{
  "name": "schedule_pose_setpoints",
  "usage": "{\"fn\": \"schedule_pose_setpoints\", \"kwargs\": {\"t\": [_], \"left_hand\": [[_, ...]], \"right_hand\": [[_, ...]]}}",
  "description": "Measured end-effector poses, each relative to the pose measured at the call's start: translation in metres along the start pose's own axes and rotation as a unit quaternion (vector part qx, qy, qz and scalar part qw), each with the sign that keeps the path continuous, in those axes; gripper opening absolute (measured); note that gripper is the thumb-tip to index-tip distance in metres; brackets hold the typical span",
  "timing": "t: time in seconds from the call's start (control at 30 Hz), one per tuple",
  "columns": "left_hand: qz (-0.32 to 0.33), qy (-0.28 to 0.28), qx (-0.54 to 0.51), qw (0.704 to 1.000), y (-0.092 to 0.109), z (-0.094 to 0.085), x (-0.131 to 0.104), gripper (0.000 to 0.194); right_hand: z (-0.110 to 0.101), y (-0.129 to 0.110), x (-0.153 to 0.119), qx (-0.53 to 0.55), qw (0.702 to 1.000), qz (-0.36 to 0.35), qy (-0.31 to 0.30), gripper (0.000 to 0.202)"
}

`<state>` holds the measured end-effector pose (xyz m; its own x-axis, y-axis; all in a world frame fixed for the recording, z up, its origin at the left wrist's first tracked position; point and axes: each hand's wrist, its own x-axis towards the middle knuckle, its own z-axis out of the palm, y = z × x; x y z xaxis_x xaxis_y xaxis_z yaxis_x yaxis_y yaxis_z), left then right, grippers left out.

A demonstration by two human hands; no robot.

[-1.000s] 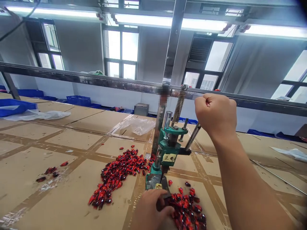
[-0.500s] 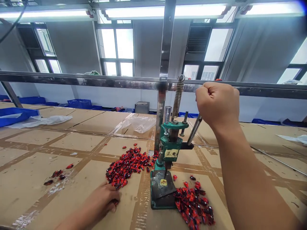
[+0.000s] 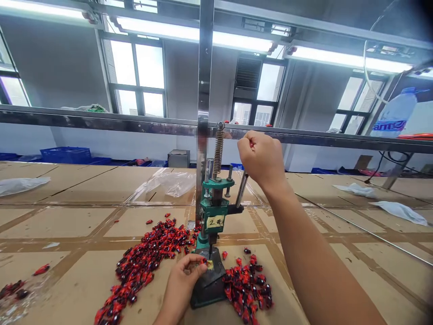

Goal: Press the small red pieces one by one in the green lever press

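Observation:
A green hand press [image 3: 215,216] with a tall spring and a "2#" label stands on the cardboard-covered table. My right hand [image 3: 262,158] is closed around the top of its lever [image 3: 241,189]. At the press base [image 3: 206,286], my left hand [image 3: 184,277] pinches a small red and black part [image 3: 203,261] beside the yellow spot under the punch. Most of that part is hidden by my fingers. A large pile of similar red and black parts [image 3: 145,257] spreads left of the press, and a smaller pile [image 3: 248,286] lies against its right side.
A metal post [image 3: 204,67] rises behind the press and meets a horizontal rail [image 3: 142,124]. A few loose parts [image 3: 42,269] lie at far left. Plastic sheets [image 3: 176,183] and a thin rod [image 3: 352,225] rest on the table. Blue bins [image 3: 66,155] stand along the wall.
My left hand has moved from the left pile to the press base, with a part between its fingers. My right hand stays on the lever. The view has turned to the right.

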<state>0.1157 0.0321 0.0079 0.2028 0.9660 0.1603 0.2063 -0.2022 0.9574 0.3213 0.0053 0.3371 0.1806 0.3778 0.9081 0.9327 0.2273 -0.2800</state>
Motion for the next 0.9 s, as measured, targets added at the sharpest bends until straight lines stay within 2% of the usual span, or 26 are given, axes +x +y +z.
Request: {"fn": "schedule_pose_setpoints", "kwargs": {"t": [0.07,0.13,0.2,0.3,0.47,0.57,0.67,0.77,0.9], "left_hand": [[0.019,-0.004,0.074,0.997,-0.005,0.010,0.003,0.045],[0.061,0.006,0.145,0.987,-0.010,0.012,0.004,0.034],[0.104,0.013,0.165,0.981,-0.015,0.011,0.005,0.029],[0.128,0.020,0.175,0.976,-0.024,0.011,0.006,0.031],[0.143,0.065,0.214,0.964,-0.033,0.015,0.009,0.035],[0.140,0.060,0.217,0.964,-0.036,0.016,0.009,0.033],[0.127,0.054,0.215,0.967,-0.034,0.016,0.007,0.028],[0.106,0.042,0.204,0.972,-0.027,0.015,0.005,0.019],[0.054,0.028,0.194,0.979,-0.017,0.012,0.004,0.018]], "right_hand": [[-0.002,0.001,0.000,0.005,1.000,0.001,-0.011,0.031],[-0.003,0.002,-0.001,0.007,1.000,-0.001,-0.016,0.029],[-0.002,0.002,-0.001,0.008,1.000,-0.003,-0.013,0.028],[0.000,0.002,-0.001,0.012,1.000,0.004,-0.008,0.028],[-0.001,-0.001,-0.004,0.013,1.000,0.011,-0.008,0.028],[-0.013,-0.008,-0.024,0.018,0.999,-0.007,0.029,0.028],[-0.032,-0.017,-0.059,0.017,0.996,-0.035,0.074,0.028],[-0.047,-0.021,-0.085,0.016,0.995,-0.041,0.087,0.027],[-0.048,-0.018,-0.084,0.011,0.996,-0.047,0.073,0.029]]}}
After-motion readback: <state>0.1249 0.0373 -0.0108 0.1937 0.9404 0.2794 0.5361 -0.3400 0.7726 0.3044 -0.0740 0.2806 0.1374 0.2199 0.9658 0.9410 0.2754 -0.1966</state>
